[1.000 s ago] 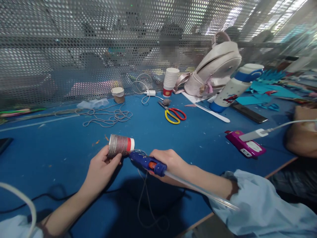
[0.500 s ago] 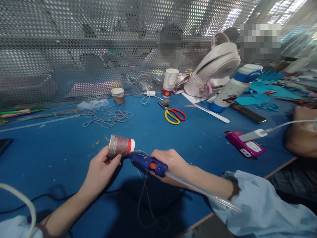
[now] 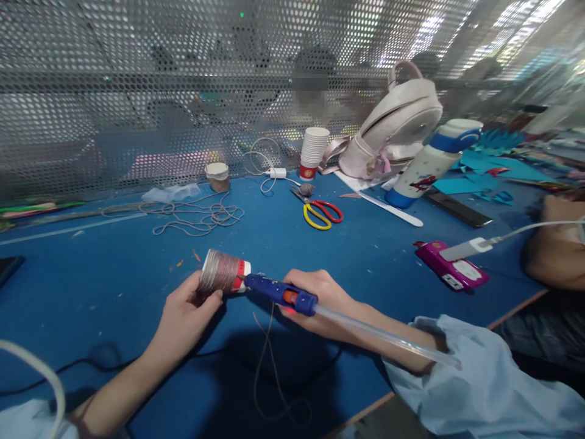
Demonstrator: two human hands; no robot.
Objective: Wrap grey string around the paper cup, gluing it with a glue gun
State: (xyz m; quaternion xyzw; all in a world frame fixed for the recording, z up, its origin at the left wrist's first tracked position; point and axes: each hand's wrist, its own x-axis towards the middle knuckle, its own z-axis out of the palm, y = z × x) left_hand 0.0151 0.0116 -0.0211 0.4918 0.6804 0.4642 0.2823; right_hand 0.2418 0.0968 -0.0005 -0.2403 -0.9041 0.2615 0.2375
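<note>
My left hand (image 3: 189,311) grips a paper cup (image 3: 222,272) lying on its side, its rim end pointing left. Grey cord is wound round most of it, leaving a red and white band bare at the right end. In my right hand (image 3: 320,299) is a blue hot glue gun (image 3: 278,291) with a long clear glue stick (image 3: 388,335) sticking out of its back. The gun's nozzle is at the red band, touching or very near it. A loose length of grey cord (image 3: 269,360) hangs down below the gun.
Behind lie scissors (image 3: 317,214), tangled grey cord (image 3: 205,219), a small wrapped cup (image 3: 218,177) and stacked paper cups (image 3: 314,152). To the right are a backpack (image 3: 393,128), a bottle (image 3: 432,161), a magenta device (image 3: 450,265) and another person's arm (image 3: 557,244). A perforated metal screen (image 3: 114,122) borders the table.
The glue gun has shifted slightly right and up, its nozzle now at the red band's face instead of the cup's lower edge. The cup has tilted a little in my left hand.
</note>
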